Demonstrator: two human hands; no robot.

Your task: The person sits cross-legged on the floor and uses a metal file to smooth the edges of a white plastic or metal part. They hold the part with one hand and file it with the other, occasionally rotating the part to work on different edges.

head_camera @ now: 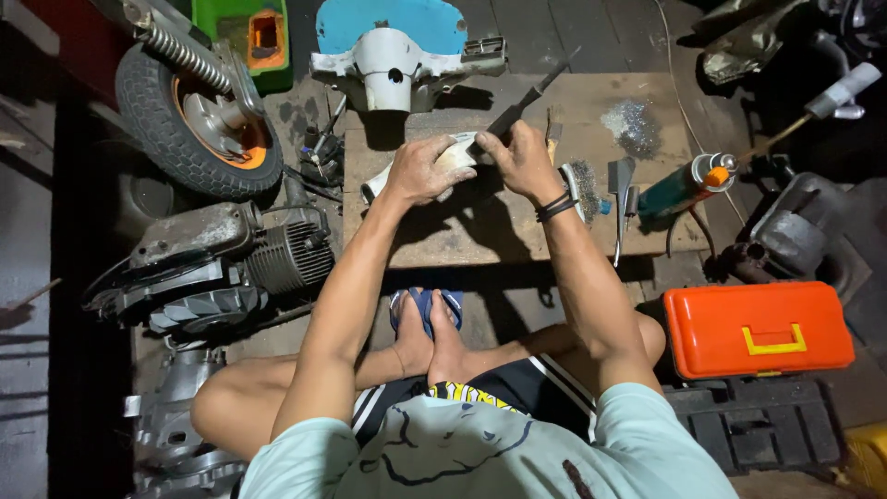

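Left hand (418, 171) clamped over a pale, whitish part (453, 152), fingers wrapped narrow around it, pinning it to the wooden worktop (480, 231) at its far-middle. Right hand (522, 162) closed on a dark file (517, 103); tool angled up and away toward far right, near end touching the pale part between the two hands. Black bands on the right wrist.

Just right of the right hand: round wire brush (582, 189) lying on the worktop, then a couple of grey metal hand tools (621, 189). Patch of silvery filings (633, 125) at the far-right corner. Teal spray can (686, 187) with orange cap lying across the right edge.

Beyond the worktop: white and blue scooter body cover (393, 51). Far left: small wheel (189, 115) with orange rim and a coil spring. Left, near: grey engine block (217, 263) with cooling fins, on the floor. Right, near: orange toolbox (758, 328) with yellow handle, sitting on a black case (753, 420).

Seated cross-legged, bare feet on a blue sandal (425, 305) just near of the worktop.
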